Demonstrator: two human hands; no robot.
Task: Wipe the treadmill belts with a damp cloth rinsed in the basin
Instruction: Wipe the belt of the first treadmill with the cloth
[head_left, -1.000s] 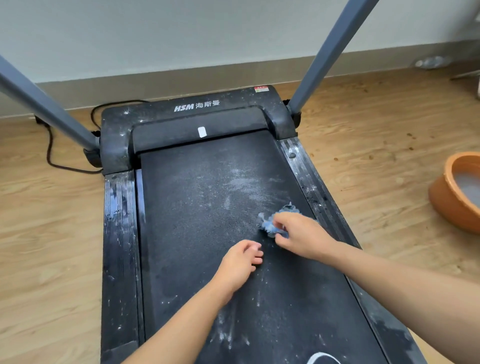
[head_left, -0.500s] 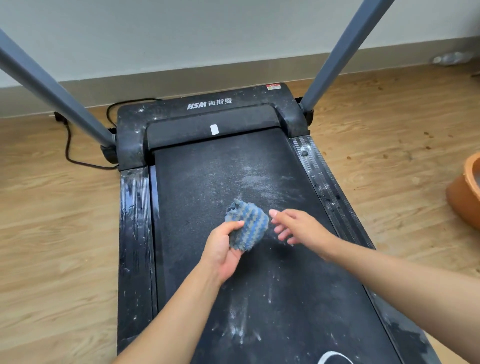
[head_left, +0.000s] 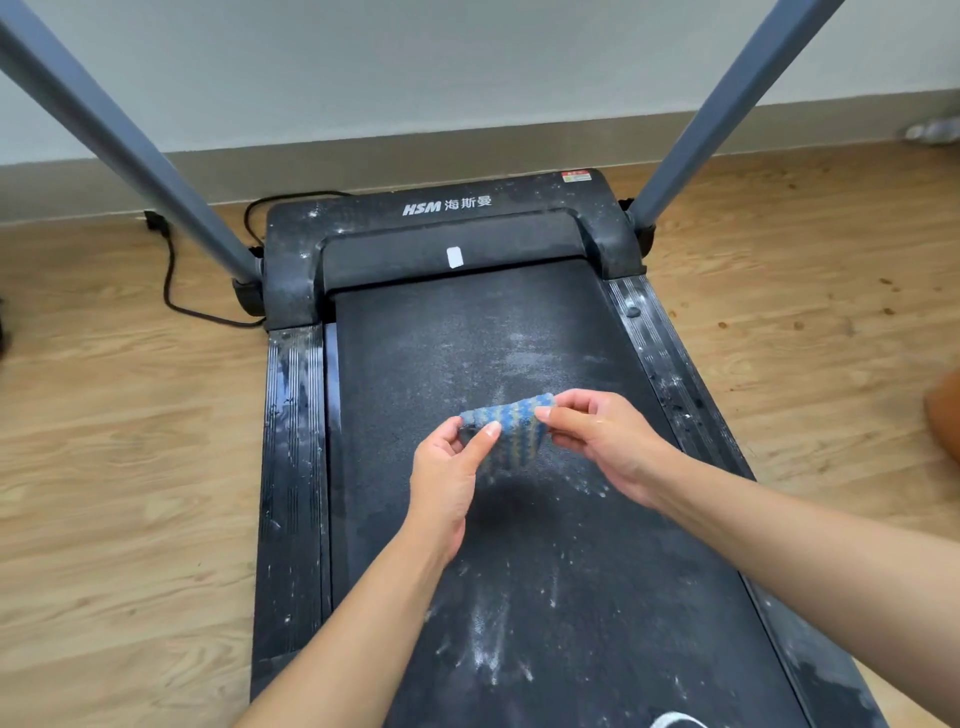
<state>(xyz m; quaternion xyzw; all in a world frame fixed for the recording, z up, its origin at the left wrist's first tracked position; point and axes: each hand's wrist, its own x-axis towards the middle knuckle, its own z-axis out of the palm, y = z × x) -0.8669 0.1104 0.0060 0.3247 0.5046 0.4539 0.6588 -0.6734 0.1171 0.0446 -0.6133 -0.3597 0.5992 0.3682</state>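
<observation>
- Cloth (head_left: 511, 434), blue with yellowish stripes, hangs spread between both hands above the middle of the treadmill belt (head_left: 457, 343), apparently clear of it.
- It looks small, soft and light, probably limp when damp; it is best taken by its top corners or bunched into a pad.
- The left hand (head_left: 449, 470) pinches the cloth's left edge between thumb and fingers; the right hand (head_left: 605, 441) pinches its upper right corner.
- White dust streaks the belt.
- An orange blur at the right edge may be the basin (head_left: 946, 415).
</observation>
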